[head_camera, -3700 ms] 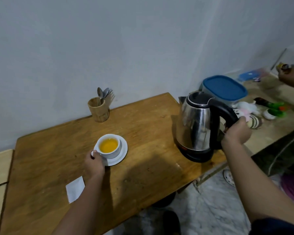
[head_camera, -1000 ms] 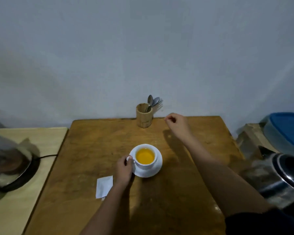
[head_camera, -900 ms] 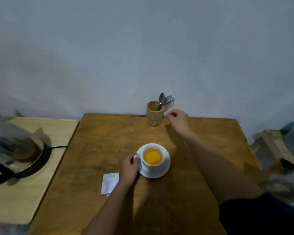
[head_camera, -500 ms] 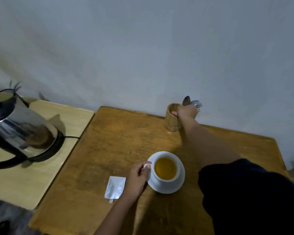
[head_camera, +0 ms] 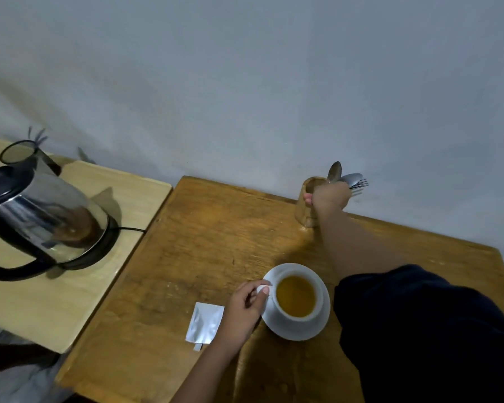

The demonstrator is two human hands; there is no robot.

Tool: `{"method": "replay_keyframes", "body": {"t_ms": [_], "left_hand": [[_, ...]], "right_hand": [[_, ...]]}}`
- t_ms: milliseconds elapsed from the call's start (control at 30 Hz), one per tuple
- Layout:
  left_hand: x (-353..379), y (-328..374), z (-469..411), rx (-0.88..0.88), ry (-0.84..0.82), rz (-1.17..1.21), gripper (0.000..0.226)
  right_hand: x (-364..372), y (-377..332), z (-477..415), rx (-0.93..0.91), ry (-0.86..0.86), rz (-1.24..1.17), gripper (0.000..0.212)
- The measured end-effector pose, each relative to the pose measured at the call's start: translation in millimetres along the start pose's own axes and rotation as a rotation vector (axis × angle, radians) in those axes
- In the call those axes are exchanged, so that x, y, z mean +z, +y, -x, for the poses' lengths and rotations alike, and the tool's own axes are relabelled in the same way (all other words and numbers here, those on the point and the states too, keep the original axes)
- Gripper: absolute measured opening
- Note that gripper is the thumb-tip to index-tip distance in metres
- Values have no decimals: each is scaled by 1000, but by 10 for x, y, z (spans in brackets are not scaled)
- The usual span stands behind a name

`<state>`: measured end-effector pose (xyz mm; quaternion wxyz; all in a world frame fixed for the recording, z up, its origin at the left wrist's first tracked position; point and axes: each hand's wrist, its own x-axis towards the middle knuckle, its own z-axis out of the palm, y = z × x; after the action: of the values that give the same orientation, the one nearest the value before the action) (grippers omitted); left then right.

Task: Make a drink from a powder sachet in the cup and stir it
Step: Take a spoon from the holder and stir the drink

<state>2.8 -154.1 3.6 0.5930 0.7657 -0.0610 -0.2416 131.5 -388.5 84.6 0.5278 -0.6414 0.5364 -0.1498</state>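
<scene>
A white cup full of orange drink stands on a white saucer on the wooden table. My left hand pinches the cup's handle. Just left of that hand lies a silver sachet, flat on the table. At the back edge by the wall stands a wooden cutlery holder with a spoon and a fork sticking out. My right hand is closed around the cutlery shafts at the holder's mouth, thumb on the rim. Which piece it grips is hidden.
A steel electric kettle with a black handle sits on its base on a lighter side table to the left, its cord running toward the wooden table. A grey wall closes off the back. My dark sleeve covers the table's right front.
My right hand left the kettle, crossed to the cutlery holder and closed on the cutlery. My left hand stayed on the cup handle. The view swung left.
</scene>
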Motion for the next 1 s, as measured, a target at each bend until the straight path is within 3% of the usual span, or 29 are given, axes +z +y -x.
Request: {"method": "replay_keyframes", "body": {"t_ms": [133,400,600,700,833,1000], "left_hand": [[-9,-10,-21,0,-19,0,18],[-40,132,18,-14,-67,-37,14],[-51,291,133,-20,-75,-20,16],[-54,309,149,-50,-78,-14,18],[-44,313,126,-73,-72,-37,15],[-31,323,118,-44,-67,-48,14]], "right_hand": [[-73,32,137,-164,37,32,21],[-615,-284,434,-723,-30,277,17],[-1127,-428,794,-1048,-312,728,13],[-1275,-331,888,-1106,-442,1011,8],[-1331,-51,982,-952,-694,1054,12],[-1342,243,1032,-792,-828,1190,8]]}}
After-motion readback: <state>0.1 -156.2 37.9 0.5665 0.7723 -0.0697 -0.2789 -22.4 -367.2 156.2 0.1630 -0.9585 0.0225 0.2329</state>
